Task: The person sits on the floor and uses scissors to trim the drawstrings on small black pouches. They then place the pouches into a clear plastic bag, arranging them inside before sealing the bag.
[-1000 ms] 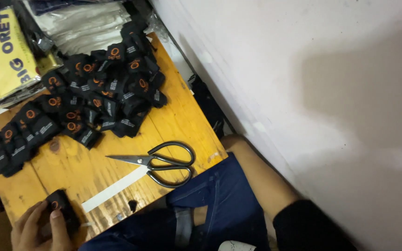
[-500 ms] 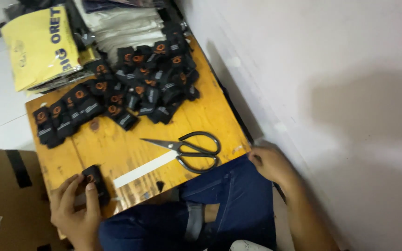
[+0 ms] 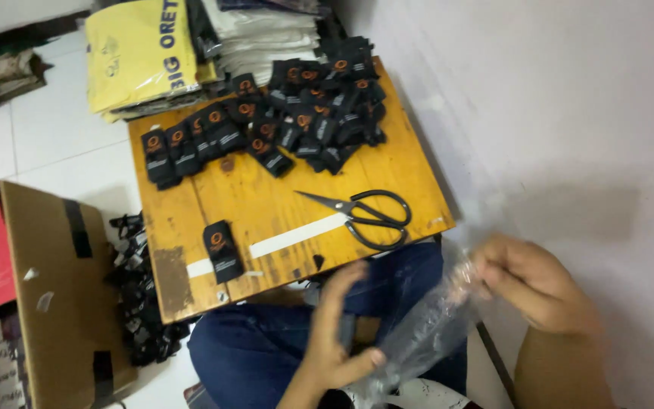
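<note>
My right hand [image 3: 533,282] pinches the upper end of a clear plastic bag [image 3: 427,332] at the lower right. My left hand [image 3: 334,333] grips the bag's lower end over my lap, fingers spread along it. One black folded label with an orange mark [image 3: 222,251] lies alone near the front left of the small wooden table [image 3: 266,204]. Black scissors [image 3: 363,216] lie open on the table's front right. A long pile of the same black labels [image 3: 278,117] runs across the far half of the table.
A cardboard box [image 3: 54,295] stands on the floor to the left, with more black items [image 3: 139,303] heaped between it and the table. A yellow plastic package [image 3: 141,53] and stacked clear-wrapped packs [image 3: 259,30] lie behind the table. A pale wall [image 3: 569,113] is on the right.
My left hand let go of the single black label, which now lies on the table, and moved right to my lap. Both hands now hold a clear plastic bag.
</note>
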